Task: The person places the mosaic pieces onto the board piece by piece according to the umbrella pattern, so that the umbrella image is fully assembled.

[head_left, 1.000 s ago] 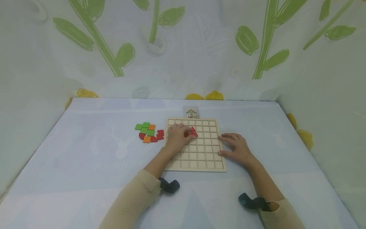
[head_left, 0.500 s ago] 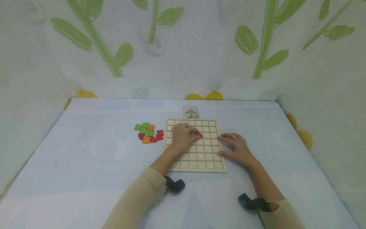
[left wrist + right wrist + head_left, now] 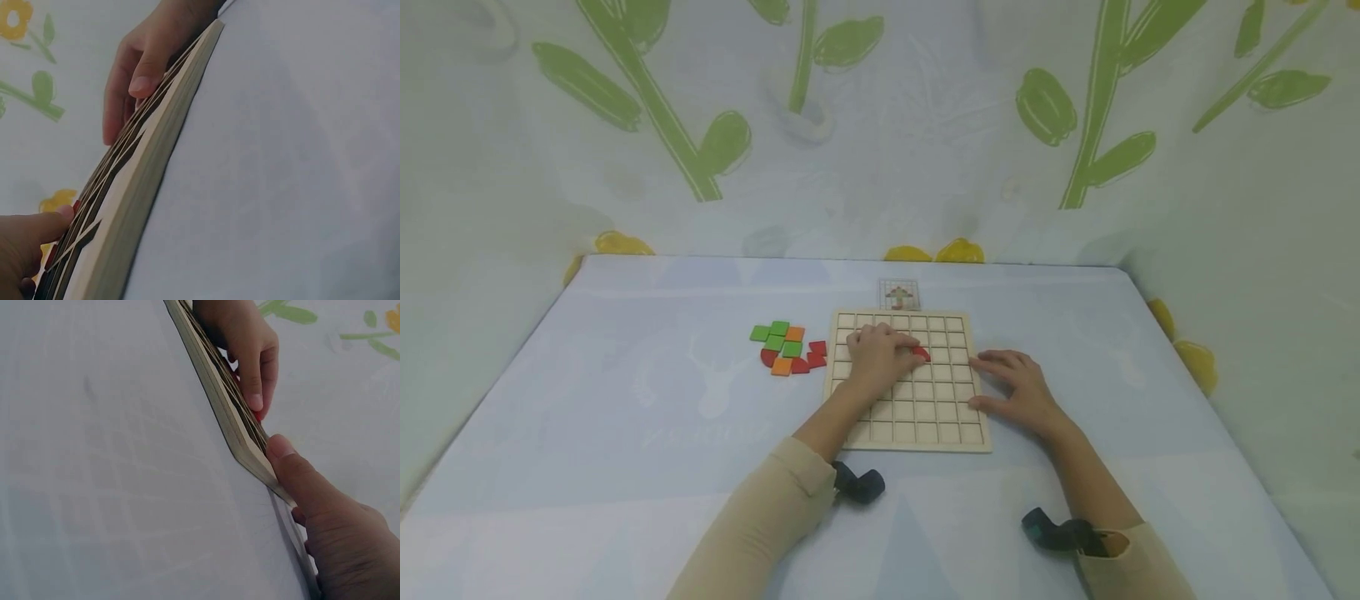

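A square wooden grid board point(image 3: 927, 411) lies before me in the head view. My left hand point(image 3: 877, 360) reaches over its upper middle, thumb and fingertips pinching a red rounded piece point(image 3: 922, 354) at a cell. Part of that piece and the cells beneath the palm are hidden. In the right wrist view, a little red shows under the left hand's fingertips. My right hand point(image 3: 1017, 387) rests at the board's right edge with its fingers spread. Its thumb point(image 3: 282, 447) touches the rim in the right wrist view.
Left of the board lie several green squares point(image 3: 772, 342), orange squares point(image 3: 782, 367) and red pieces point(image 3: 816, 360), some rounded. A small pattern card point(image 3: 898, 294) touches the board's far edge. Walls with a leaf print stand behind and beside the table point(image 3: 647, 400).
My left hand has moved slightly right across the board with the red piece, then stays there over the last half second. The right hand keeps its place at the edge.
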A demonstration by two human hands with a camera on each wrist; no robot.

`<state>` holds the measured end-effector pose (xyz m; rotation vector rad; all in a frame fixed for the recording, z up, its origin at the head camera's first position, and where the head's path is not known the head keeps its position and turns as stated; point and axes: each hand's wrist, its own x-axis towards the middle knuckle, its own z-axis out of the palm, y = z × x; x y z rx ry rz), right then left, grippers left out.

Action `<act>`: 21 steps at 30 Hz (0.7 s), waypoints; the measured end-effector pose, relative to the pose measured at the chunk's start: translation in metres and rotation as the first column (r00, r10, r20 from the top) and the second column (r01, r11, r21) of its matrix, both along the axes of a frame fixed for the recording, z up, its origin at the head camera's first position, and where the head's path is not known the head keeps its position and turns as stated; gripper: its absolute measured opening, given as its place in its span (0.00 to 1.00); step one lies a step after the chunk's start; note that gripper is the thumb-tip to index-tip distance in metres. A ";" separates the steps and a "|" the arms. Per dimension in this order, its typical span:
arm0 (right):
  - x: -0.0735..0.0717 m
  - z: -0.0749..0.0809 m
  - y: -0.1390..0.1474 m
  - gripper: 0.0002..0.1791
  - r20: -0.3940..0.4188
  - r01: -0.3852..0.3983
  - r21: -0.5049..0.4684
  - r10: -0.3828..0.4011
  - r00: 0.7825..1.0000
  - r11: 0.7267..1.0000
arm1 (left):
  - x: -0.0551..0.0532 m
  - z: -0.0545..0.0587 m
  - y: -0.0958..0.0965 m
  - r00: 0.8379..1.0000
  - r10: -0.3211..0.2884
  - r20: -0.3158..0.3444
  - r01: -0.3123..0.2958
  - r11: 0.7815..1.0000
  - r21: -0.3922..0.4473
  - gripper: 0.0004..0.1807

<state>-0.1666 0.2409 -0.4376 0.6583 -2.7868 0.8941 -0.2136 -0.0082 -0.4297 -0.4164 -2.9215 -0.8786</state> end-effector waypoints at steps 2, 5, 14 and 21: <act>0.000 -0.001 0.000 0.34 0.001 0.002 0.006 -0.002 1.000 1.000 | 0.001 0.000 0.000 1.000 0.008 0.007 -0.008 1.000 0.000 0.18; 0.000 -0.001 0.000 0.34 -0.003 0.005 0.008 -0.005 1.000 1.000 | 0.002 0.001 -0.001 1.000 0.012 0.010 -0.012 1.000 0.004 0.18; 0.001 0.001 -0.002 0.34 0.005 -0.002 0.003 0.002 1.000 1.000 | 0.008 0.004 -0.008 1.000 -0.004 -0.018 0.006 0.997 0.076 0.18; 0.000 0.001 -0.002 0.34 0.004 0.004 0.005 -0.004 1.000 1.000 | 0.012 0.007 -0.020 0.999 -0.002 -0.052 0.006 0.996 0.090 0.19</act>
